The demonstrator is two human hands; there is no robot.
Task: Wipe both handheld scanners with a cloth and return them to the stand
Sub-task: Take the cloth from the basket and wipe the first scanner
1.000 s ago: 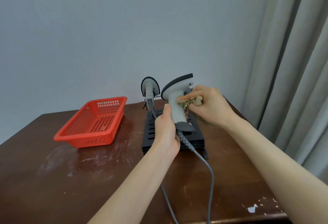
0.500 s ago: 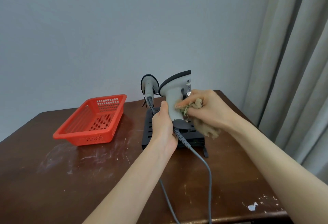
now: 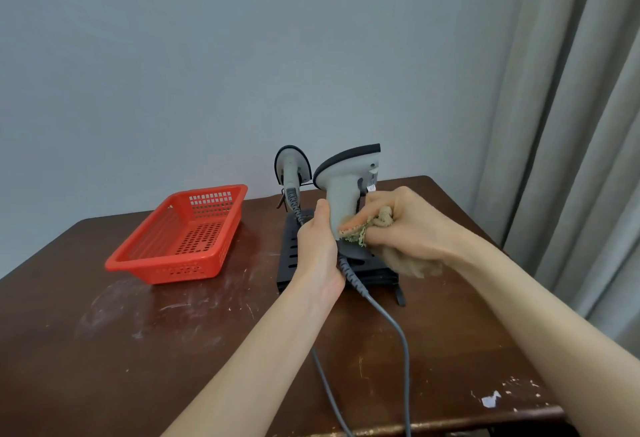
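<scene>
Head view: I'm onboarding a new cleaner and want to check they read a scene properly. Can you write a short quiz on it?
1. True or false: the left hand holds the cloth.
2. Where is the other scanner? A) in the red basket B) upright at the stand C) flat on the table
3. Fill in: the right hand presses the cloth against the ____ of the held scanner.
Key: 1 false; 2 B; 3 handle.
</scene>
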